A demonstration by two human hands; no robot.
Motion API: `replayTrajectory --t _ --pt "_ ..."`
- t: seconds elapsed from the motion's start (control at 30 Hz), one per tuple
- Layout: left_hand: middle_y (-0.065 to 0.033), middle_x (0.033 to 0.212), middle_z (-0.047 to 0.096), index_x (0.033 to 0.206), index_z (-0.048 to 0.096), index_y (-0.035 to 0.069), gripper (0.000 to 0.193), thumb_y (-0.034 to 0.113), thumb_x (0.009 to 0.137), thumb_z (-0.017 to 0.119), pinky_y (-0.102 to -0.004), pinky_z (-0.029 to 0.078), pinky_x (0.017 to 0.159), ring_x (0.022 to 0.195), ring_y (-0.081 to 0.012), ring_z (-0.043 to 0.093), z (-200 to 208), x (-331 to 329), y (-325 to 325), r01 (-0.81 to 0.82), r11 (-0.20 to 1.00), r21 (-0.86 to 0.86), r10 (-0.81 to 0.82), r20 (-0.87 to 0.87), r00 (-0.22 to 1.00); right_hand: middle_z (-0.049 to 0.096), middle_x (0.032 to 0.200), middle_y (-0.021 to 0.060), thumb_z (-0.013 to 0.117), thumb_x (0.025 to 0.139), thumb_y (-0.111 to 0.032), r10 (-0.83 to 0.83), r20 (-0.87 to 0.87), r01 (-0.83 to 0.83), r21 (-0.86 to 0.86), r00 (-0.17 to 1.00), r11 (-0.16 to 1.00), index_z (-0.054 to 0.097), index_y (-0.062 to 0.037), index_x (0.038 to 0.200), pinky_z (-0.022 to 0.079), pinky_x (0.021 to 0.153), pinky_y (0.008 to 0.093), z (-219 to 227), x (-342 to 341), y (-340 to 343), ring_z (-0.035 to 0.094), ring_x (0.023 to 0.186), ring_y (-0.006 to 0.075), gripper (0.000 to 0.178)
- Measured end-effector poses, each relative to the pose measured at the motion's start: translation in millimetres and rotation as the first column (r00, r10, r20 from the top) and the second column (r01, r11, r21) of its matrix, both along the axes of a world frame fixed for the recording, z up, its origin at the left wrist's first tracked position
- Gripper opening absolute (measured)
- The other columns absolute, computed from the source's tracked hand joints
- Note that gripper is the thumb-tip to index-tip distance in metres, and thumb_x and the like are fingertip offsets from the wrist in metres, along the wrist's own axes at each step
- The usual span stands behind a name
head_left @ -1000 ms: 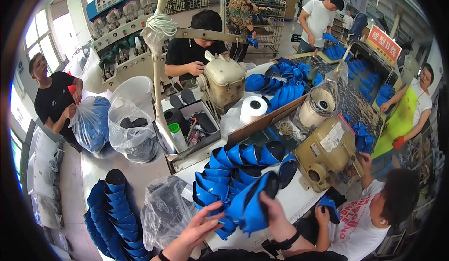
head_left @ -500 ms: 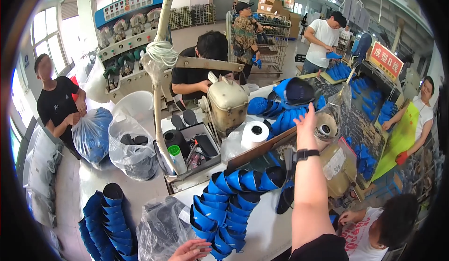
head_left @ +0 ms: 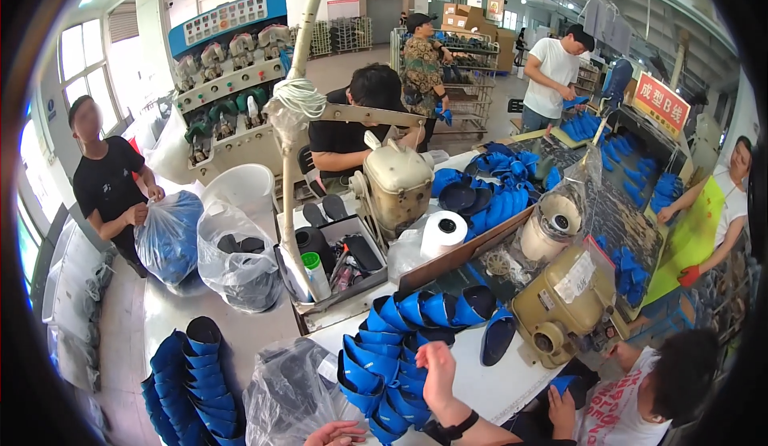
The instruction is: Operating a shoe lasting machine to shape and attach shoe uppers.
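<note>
Blue shoe uppers (head_left: 404, 338) nested in curved rows on the table.

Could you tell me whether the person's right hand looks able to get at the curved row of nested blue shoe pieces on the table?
Probably yes: the right hand is already over the blue shoe pieces, with nothing between them.
</note>
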State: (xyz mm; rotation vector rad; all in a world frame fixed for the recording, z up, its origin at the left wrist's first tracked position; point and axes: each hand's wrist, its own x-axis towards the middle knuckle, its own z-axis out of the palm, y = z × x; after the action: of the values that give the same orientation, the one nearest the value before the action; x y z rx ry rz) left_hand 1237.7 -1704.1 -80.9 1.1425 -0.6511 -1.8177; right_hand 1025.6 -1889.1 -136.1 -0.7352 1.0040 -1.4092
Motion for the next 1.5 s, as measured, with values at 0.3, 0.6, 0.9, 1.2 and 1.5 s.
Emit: replayTrajectory --t 0.3,0.6,0.9,1.2,1.5 --pt "-0.0125 0.126 0.062 0.139 0.047 0.001 0.052 0.024 0.095 0.064 -0.0329 0.05 0.092 0.112 -0.0221 0.062 -8 33 92 -0.042 0.996 -0.08 0.047 0.062 0.997 0.062 0.084 0.0018 0.053 0.103 -0.019 0.232 -0.039 -0.235 -0.126 0.972 0.964 0.061 -0.0037 0.092 0.045 0.07 0.0227 47 40 87 0.055 0.076 0.0069 0.021" --pt "-0.0094 0.127 0.062 0.138 0.049 0.004 0.042 0.016 0.099 0.059 -0.0317 0.047 0.096 0.116 -0.0183 0.06 5 103 242 -0.088 0.973 -0.213 0.114 0.11 0.987 0.057 0.075 0.0006 0.055 0.1 -0.018 0.166 -0.136 -0.199 -0.282 0.977 0.938 0.056 -0.0068 0.084 0.042 0.063 0.0235 61 102 221 0.052 0.068 0.0088 0.019" --pt "-0.0105 0.119 0.065 0.131 0.054 0.004 0.039 0.027 0.099 0.06 -0.0318 0.052 0.089 0.108 -0.0194 0.064 -35 180 478 -0.619 0.785 0.022 0.603 0.201 0.772 0.057 0.075 0.0005 0.053 0.1 -0.017 0.482 -0.23 -0.524 -0.182 0.845 0.832 0.058 -0.0052 0.083 0.04 0.063 0.0235 68 218 357 0.05 0.067 0.0082 0.021" --pt "-0.0105 0.121 0.065 0.132 0.054 0.006 0.04 0.03 0.101 0.056 -0.0325 0.051 0.09 0.11 -0.0208 0.064 -65 198 547 -0.743 0.661 0.109 0.722 0.179 0.668 0.058 0.072 -0.0002 0.056 0.099 -0.018 0.663 -0.304 -0.715 -0.104 0.684 0.691 0.06 -0.0049 0.083 0.04 0.062 0.0227 64 303 384 0.05 0.066 0.0068 0.021" --pt "-0.0125 0.134 0.059 0.138 0.051 0.003 0.053 0.03 0.096 0.065 -0.0342 0.044 0.103 0.124 -0.0196 0.055 -115 225 532 -0.652 0.755 0.071 0.621 0.244 0.745 0.062 0.086 0.0 0.055 0.1 -0.022 0.606 -0.401 -0.654 0.022 0.687 0.756 0.061 -0.0079 0.098 0.045 0.058 0.0222 24 394 299 0.055 0.069 0.007 0.016"
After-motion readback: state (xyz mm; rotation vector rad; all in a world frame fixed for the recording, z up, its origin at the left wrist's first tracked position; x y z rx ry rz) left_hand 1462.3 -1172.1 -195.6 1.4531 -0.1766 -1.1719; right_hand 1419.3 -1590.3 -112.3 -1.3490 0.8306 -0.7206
